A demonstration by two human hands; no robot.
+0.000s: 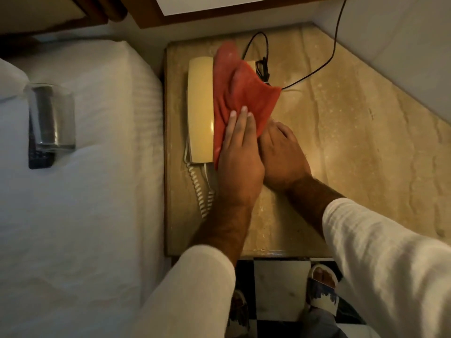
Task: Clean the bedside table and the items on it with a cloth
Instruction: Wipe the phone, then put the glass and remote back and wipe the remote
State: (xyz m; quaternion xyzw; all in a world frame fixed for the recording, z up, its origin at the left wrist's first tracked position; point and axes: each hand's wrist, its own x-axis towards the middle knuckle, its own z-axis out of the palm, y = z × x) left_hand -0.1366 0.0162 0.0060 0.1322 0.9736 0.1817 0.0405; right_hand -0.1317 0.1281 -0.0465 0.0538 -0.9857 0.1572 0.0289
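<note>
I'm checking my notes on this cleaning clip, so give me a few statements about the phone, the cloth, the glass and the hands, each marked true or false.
1. The red cloth lies over the phone. True.
2. The glass stands on the bedside table. False: it lies on the bed.
3. The left hand presses flat on the cloth. True.
4. The handset is lifted off the phone. False: it rests in place.
5. The right hand holds a spray bottle. False: no bottle is visible.
</note>
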